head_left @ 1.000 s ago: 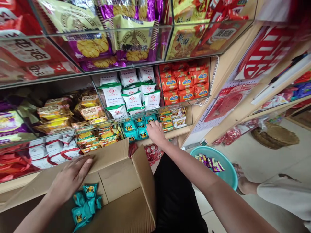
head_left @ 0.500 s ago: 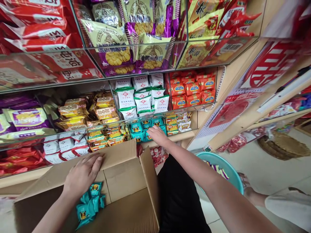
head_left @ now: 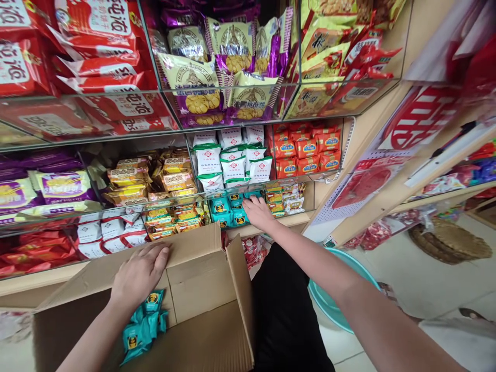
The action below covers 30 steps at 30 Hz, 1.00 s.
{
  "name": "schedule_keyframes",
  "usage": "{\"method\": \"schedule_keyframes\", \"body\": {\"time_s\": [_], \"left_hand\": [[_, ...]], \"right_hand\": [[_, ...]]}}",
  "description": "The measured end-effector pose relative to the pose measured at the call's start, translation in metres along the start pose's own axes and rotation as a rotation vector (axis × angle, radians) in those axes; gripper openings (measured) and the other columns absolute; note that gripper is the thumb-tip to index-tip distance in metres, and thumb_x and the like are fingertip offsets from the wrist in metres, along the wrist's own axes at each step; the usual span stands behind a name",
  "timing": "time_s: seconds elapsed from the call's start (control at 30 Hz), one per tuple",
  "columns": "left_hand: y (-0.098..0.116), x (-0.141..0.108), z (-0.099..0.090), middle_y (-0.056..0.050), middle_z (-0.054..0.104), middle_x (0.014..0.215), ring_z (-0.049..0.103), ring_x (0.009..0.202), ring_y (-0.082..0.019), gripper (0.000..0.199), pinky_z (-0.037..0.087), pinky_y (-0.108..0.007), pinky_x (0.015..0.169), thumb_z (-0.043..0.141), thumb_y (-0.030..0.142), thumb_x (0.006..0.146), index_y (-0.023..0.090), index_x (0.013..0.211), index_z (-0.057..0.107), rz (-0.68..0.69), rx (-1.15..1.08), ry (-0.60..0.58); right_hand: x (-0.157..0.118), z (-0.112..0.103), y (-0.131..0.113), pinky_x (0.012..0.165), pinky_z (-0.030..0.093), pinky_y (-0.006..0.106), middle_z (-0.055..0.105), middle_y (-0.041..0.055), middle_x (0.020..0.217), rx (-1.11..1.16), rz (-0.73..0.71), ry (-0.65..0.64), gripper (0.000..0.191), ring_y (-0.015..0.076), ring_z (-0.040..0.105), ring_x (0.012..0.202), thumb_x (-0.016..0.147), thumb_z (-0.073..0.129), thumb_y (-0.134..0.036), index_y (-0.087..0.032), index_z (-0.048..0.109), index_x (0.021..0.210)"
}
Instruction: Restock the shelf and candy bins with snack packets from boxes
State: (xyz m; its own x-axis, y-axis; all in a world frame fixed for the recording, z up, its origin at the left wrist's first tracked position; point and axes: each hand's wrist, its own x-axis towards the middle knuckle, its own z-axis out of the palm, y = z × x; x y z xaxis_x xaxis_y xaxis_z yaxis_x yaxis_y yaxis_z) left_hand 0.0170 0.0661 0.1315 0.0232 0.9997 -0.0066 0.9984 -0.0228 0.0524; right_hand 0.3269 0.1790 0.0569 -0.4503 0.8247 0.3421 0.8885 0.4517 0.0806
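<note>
Two spread, palm-down grips: left hand [head_left: 140, 271] on carton flap [head_left: 196, 242], right hand [head_left: 259, 213] at teal packets [head_left: 221, 206].

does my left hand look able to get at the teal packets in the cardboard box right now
Probably yes. Your left hand rests on the flap of the cardboard box, right beside the teal packets, and the box is open, with nothing visible lying on them.

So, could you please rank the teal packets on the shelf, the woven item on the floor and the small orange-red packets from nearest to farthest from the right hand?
1. Teal packets: right at the right hand.
2. Orange-red packets: one shelf up, slightly right.
3. Woven item: floor, far right.
</note>
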Motion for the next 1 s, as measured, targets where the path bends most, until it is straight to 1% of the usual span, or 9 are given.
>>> {"method": "schedule_keyframes", "body": {"time_s": [0.17,0.27,0.37,0.47,0.6,0.7,0.83,0.93,1.0], "left_hand": [[-0.004,-0.002,0.000,-0.005,0.055,0.117,0.046,0.109,-0.026,0.047,0.039,-0.042,0.087,0.021,0.046,0.084,0.023,0.106,0.055,0.047,-0.044,0.059],[-0.006,-0.021,0.001,-0.008,0.057,0.111,0.048,0.105,-0.024,0.040,0.038,-0.039,0.088,0.029,0.042,0.083,0.020,0.106,0.053,0.213,-0.119,0.258],[-0.017,-0.053,0.020,-0.009,0.058,0.100,0.050,0.098,-0.022,0.028,0.037,-0.036,0.088,0.038,0.034,0.080,0.019,0.097,0.055,0.281,-0.178,0.410],[-0.048,-0.078,0.066,-0.009,0.058,0.098,0.051,0.094,-0.022,0.026,0.038,-0.036,0.088,0.039,0.034,0.078,0.021,0.091,0.057,0.236,-0.146,0.136],[-0.110,-0.085,0.144,-0.015,0.034,0.132,0.030,0.121,-0.033,0.057,0.031,-0.048,0.093,0.033,0.038,0.075,0.015,0.128,0.034,-0.188,0.003,-0.028],[-0.144,-0.086,0.184,-0.016,0.040,0.128,0.033,0.122,-0.029,0.061,0.027,-0.042,0.098,0.032,0.036,0.074,0.011,0.130,0.030,-0.189,-0.079,-0.315],[-0.146,-0.086,0.193,-0.015,0.046,0.119,0.049,0.108,-0.030,0.062,0.037,-0.042,0.089,0.028,0.039,0.076,0.017,0.134,0.021,-0.265,-0.040,-0.348],[-0.133,-0.083,0.180,-0.013,0.046,0.118,0.048,0.105,-0.034,0.055,0.038,-0.043,0.084,0.038,0.045,0.072,0.025,0.123,0.043,-0.280,0.085,-0.395],[-0.128,-0.083,0.172,-0.011,0.048,0.117,0.044,0.108,-0.034,0.043,0.038,-0.044,0.082,0.045,0.041,0.068,0.028,0.106,0.057,-0.209,0.132,-0.413]], "right_hand": [[0.005,-0.007,-0.001,0.079,0.033,0.041,0.047,0.0068,0.126,0.101,0.079,-0.046,0.034,0.0276,0.037,0.105,0.082,0.036,-0.015,-0.017,0.055,0.111],[-0.005,-0.020,-0.012,0.084,0.034,0.041,0.047,0.0068,0.125,0.280,0.156,0.046,0.032,0.0258,0.039,0.108,0.081,0.042,-0.021,-0.019,0.055,0.110],[-0.036,-0.036,-0.033,0.090,0.036,0.035,0.053,0.0097,0.114,0.558,0.187,0.180,0.028,0.0198,0.044,0.106,0.083,0.042,-0.026,-0.017,0.057,0.105],[-0.081,-0.042,-0.058,0.089,0.039,0.032,0.055,0.0091,0.106,0.762,0.210,0.228,0.021,0.0170,0.049,0.103,0.082,0.043,-0.024,-0.018,0.060,0.094],[-0.135,-0.024,-0.083,0.079,0.046,0.032,0.058,0.0076,0.095,0.868,0.347,0.170,0.016,0.0177,0.055,0.091,0.080,0.046,-0.019,-0.020,0.062,0.083],[-0.156,-0.009,-0.096,0.076,0.046,0.031,0.060,0.0066,0.088,0.853,0.387,0.089,0.016,0.0176,0.057,0.085,0.078,0.046,-0.015,-0.019,0.062,0.079],[-0.162,-0.005,-0.106,0.075,0.045,0.030,0.062,0.0048,0.084,0.748,0.314,-0.015,0.018,0.0172,0.057,0.082,0.077,0.046,-0.012,-0.020,0.062,0.082],[-0.159,-0.006,-0.107,0.074,0.045,0.027,0.063,0.0044,0.082,0.680,0.259,-0.065,0.018,0.0165,0.057,0.081,0.076,0.046,-0.011,-0.019,0.061,0.082],[-0.157,-0.004,-0.105,0.073,0.045,0.027,0.063,0.0045,0.081,0.658,0.247,-0.084,0.018,0.0164,0.058,0.080,0.076,0.046,-0.011,-0.018,0.061,0.081]]}}
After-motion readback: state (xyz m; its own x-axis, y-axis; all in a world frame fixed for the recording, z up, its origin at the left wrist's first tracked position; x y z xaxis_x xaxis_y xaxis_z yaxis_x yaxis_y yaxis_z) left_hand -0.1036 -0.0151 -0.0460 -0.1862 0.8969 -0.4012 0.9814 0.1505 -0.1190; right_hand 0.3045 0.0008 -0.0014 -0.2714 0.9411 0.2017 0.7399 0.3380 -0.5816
